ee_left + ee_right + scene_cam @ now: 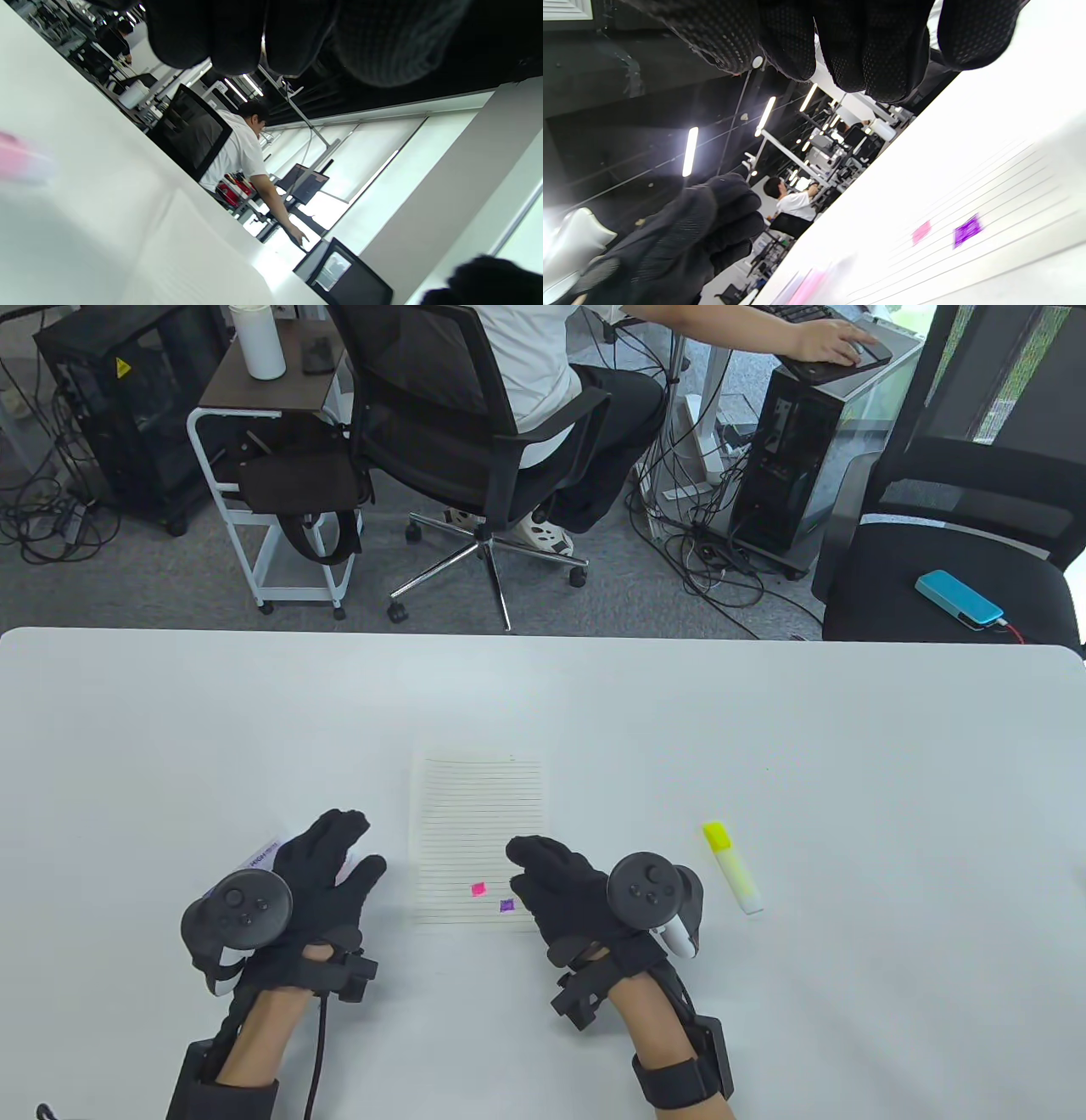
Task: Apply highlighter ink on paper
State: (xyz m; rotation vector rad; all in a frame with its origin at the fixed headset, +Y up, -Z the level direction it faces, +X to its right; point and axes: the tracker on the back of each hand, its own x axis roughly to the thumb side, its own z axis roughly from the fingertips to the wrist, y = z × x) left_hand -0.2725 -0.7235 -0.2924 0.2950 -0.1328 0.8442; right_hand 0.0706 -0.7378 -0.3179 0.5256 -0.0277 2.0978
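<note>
A lined paper [478,823] lies in the middle of the table, with a pink mark [478,888] and a purple mark [506,904] near its lower edge. A capped yellow highlighter [733,868] lies on the table to the right of my right hand. My right hand [543,878] rests open at the paper's lower right corner and holds nothing. My left hand [339,853] is open to the left of the paper, above a pen with a white and purple label [261,855] that it mostly hides. The marks also show in the right wrist view [967,231].
A blurred pink pen [21,163] lies on the table in the left wrist view and also shows in the right wrist view [808,286]. Beyond the table's far edge [543,632] are office chairs, a person and computers.
</note>
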